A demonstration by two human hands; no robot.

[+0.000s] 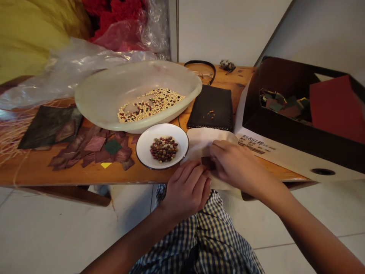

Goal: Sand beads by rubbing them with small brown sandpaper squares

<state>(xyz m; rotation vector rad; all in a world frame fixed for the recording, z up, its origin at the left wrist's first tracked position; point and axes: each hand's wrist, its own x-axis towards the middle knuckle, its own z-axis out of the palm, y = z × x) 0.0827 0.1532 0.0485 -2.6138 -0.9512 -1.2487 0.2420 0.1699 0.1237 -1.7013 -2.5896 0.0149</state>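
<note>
A small dark brown square, seemingly paper or thin cloth, shows between my two hands at the table's front edge. My right hand is closed, its curled fingers pinching the square from the right. On the left side, my left hand has its fingers bent and pressed together against the square's lower edge; its fingertips are partly hidden. A pale sheet lies beneath the hands. Just left of them stands a white dark-rimmed bowl holding mixed brown, red and cream beads.
A large pale oval basin holds many small beads. Brown squares lie piled at left. A black pouch bears tiny crumbs. At right, an open box contains coloured squares. Plastic wrap covers the back left.
</note>
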